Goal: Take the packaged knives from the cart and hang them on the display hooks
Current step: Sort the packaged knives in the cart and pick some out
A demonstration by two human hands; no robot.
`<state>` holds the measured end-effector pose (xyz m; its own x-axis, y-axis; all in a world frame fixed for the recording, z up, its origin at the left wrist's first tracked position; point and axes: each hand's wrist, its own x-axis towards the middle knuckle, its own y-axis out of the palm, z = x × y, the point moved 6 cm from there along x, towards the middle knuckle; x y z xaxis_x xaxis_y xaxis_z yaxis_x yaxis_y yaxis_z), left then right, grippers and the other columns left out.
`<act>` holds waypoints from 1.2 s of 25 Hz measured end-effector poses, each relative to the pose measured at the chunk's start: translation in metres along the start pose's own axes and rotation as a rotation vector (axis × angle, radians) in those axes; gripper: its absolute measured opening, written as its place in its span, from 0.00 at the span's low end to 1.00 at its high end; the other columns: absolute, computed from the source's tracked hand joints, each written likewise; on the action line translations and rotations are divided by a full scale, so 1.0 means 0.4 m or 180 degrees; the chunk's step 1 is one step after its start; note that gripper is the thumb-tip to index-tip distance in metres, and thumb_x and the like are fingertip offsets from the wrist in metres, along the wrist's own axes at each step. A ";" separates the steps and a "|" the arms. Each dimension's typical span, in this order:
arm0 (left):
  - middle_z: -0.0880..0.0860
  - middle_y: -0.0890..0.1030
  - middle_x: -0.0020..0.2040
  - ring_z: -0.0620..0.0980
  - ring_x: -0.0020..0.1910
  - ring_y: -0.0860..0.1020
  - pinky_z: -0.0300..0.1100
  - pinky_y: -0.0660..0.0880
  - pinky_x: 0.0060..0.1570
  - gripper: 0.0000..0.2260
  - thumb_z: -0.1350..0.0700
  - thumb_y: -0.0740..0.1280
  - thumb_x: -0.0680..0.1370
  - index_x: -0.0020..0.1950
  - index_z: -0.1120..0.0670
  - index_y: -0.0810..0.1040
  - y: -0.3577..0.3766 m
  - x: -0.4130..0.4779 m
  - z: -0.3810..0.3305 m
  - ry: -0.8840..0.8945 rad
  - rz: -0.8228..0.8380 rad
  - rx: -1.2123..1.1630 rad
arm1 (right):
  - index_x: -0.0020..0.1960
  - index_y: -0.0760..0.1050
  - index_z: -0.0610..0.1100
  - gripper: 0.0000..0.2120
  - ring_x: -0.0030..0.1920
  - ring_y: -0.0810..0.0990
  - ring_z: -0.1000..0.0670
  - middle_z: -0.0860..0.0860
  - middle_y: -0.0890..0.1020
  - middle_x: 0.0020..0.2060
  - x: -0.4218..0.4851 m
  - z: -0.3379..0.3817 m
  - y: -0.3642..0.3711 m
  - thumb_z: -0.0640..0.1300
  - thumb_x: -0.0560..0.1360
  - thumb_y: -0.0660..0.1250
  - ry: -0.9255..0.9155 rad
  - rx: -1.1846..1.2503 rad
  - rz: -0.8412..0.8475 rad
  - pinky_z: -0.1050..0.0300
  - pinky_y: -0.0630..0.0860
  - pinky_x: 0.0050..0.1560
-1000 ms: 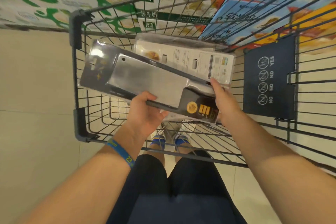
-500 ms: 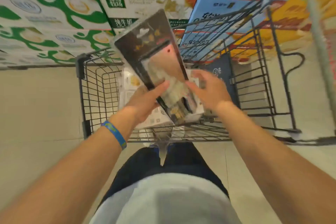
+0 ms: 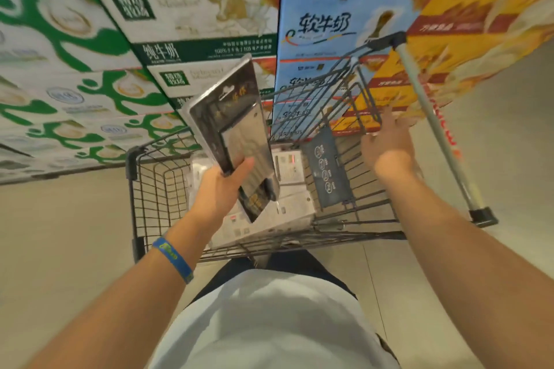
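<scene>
My left hand (image 3: 223, 189) grips a packaged knife (image 3: 232, 129), a dark blister card with a broad cleaver blade, held upright above the wire cart (image 3: 156, 189). Its hang hole points up and away from me. My right hand (image 3: 386, 141) is off the pack, fingers spread, hovering over the cart's right side near the dark child-seat flap (image 3: 328, 171). More packaged knives (image 3: 287, 207) lie flat on the cart floor, backs up, white with printed text. No display hooks are in view.
Stacked milk cartons (image 3: 192, 18) in green, blue and yellow fill the wall beyond the cart. The cart's grey handle bar (image 3: 431, 117) slants down on the right. Beige floor tiles (image 3: 60, 234) lie to the left and right of the cart.
The knife pack went from lying across both hands to standing upright in my left hand alone. My right hand let go and moved right. My view rose away from the cart.
</scene>
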<state>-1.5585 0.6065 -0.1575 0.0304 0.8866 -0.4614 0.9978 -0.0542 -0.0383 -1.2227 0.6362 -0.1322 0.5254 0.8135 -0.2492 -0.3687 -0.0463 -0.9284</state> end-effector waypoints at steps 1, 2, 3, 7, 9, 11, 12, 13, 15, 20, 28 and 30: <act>0.36 0.85 0.47 0.35 0.50 0.82 0.34 0.78 0.48 0.05 0.51 0.69 0.79 0.54 0.42 0.80 -0.009 -0.006 0.000 -0.0007 -0.0120 0.0051 | 0.81 0.59 0.42 0.30 0.69 0.73 0.36 0.38 0.70 0.73 -0.026 0.024 -0.003 0.47 0.82 0.63 -0.0108 0.0101 -0.0115 0.45 0.73 0.65; 0.38 0.85 0.48 0.38 0.51 0.82 0.37 0.78 0.49 0.04 0.51 0.70 0.79 0.52 0.43 0.82 -0.020 -0.011 -0.004 -0.0013 -0.0267 0.0077 | 0.78 0.63 0.42 0.28 0.65 0.77 0.37 0.39 0.76 0.67 -0.059 0.057 0.002 0.46 0.81 0.63 -0.0237 0.0331 -0.0165 0.47 0.75 0.60; 0.40 0.85 0.48 0.41 0.50 0.83 0.38 0.78 0.47 0.04 0.50 0.70 0.78 0.51 0.44 0.83 -0.032 -0.018 -0.012 -0.0004 -0.0407 0.0113 | 0.77 0.64 0.44 0.28 0.59 0.80 0.39 0.42 0.80 0.61 -0.104 0.098 0.020 0.47 0.79 0.65 -0.0408 0.0595 -0.0090 0.48 0.76 0.54; 0.46 0.86 0.44 0.40 0.42 0.83 0.32 0.77 0.37 0.11 0.48 0.72 0.77 0.53 0.53 0.85 -0.086 -0.040 -0.036 0.0079 -0.0867 0.0457 | 0.80 0.57 0.46 0.33 0.56 0.82 0.40 0.45 0.80 0.57 -0.304 0.277 0.198 0.53 0.80 0.64 -0.1402 0.0625 0.1287 0.48 0.77 0.48; 0.46 0.85 0.37 0.41 0.37 0.83 0.32 0.77 0.33 0.07 0.48 0.71 0.77 0.45 0.51 0.84 -0.108 -0.057 -0.056 0.0121 -0.1001 0.0632 | 0.82 0.54 0.45 0.35 0.66 0.77 0.38 0.42 0.75 0.70 -0.311 0.271 0.238 0.56 0.81 0.61 -0.1319 0.0652 0.1607 0.45 0.76 0.58; 0.44 0.85 0.35 0.41 0.35 0.82 0.34 0.78 0.33 0.07 0.48 0.71 0.77 0.40 0.47 0.83 -0.116 -0.076 -0.092 0.0229 -0.1083 0.0691 | 0.82 0.56 0.45 0.36 0.72 0.71 0.40 0.43 0.71 0.75 -0.280 0.253 0.221 0.62 0.81 0.59 -0.1400 0.0477 0.1316 0.45 0.73 0.65; 0.43 0.85 0.36 0.39 0.35 0.82 0.33 0.78 0.34 0.07 0.48 0.72 0.76 0.39 0.45 0.82 -0.116 -0.087 -0.122 0.0359 -0.1134 0.0700 | 0.81 0.57 0.45 0.38 0.74 0.69 0.41 0.43 0.69 0.76 -0.266 0.255 0.200 0.66 0.80 0.58 -0.1547 0.0413 0.1085 0.44 0.71 0.68; 0.42 0.85 0.37 0.38 0.35 0.82 0.32 0.77 0.34 0.06 0.47 0.73 0.75 0.38 0.44 0.83 -0.115 -0.098 -0.159 0.0545 -0.1187 0.0735 | 0.81 0.57 0.46 0.41 0.75 0.67 0.43 0.45 0.68 0.76 -0.260 0.273 0.171 0.70 0.78 0.58 -0.1723 0.0555 0.0944 0.44 0.70 0.70; 0.42 0.85 0.38 0.38 0.38 0.82 0.32 0.78 0.35 0.05 0.43 0.73 0.73 0.40 0.43 0.84 -0.096 -0.113 -0.248 0.0962 -0.1164 0.0874 | 0.80 0.59 0.53 0.46 0.75 0.67 0.49 0.51 0.69 0.76 -0.252 0.330 0.107 0.76 0.71 0.62 -0.1894 0.1218 0.1158 0.46 0.69 0.70; 0.49 0.86 0.49 0.47 0.48 0.84 0.40 0.82 0.44 0.16 0.40 0.71 0.72 0.53 0.48 0.82 -0.018 -0.085 -0.411 0.1341 -0.0834 0.0214 | 0.49 0.81 0.57 0.12 0.45 0.85 0.62 0.64 0.87 0.44 -0.221 0.421 -0.039 0.53 0.69 0.80 -0.1736 0.3032 0.1747 0.62 0.81 0.45; 0.46 0.81 0.60 0.42 0.47 0.80 0.41 0.78 0.44 0.18 0.40 0.63 0.80 0.67 0.43 0.75 0.116 -0.011 -0.121 0.0085 0.0161 0.1867 | 0.48 0.72 0.49 0.17 0.32 0.75 0.56 0.58 0.78 0.34 -0.157 0.262 -0.316 0.61 0.76 0.71 -0.1398 0.1795 -0.1192 0.63 0.66 0.28; 0.49 0.78 0.65 0.49 0.55 0.81 0.41 0.77 0.50 0.19 0.40 0.60 0.81 0.70 0.42 0.73 0.187 -0.039 0.013 -0.0195 0.0771 0.2489 | 0.51 0.69 0.49 0.14 0.32 0.74 0.53 0.57 0.75 0.35 -0.159 0.221 -0.274 0.57 0.79 0.69 -0.1219 0.1355 -0.1181 0.61 0.63 0.28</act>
<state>-1.4847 0.5861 -0.1579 0.2141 0.7839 -0.5829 0.6339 -0.5655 -0.5276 -1.2836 0.6408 0.0097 0.3957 0.8830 0.2527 -0.5273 0.4437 -0.7246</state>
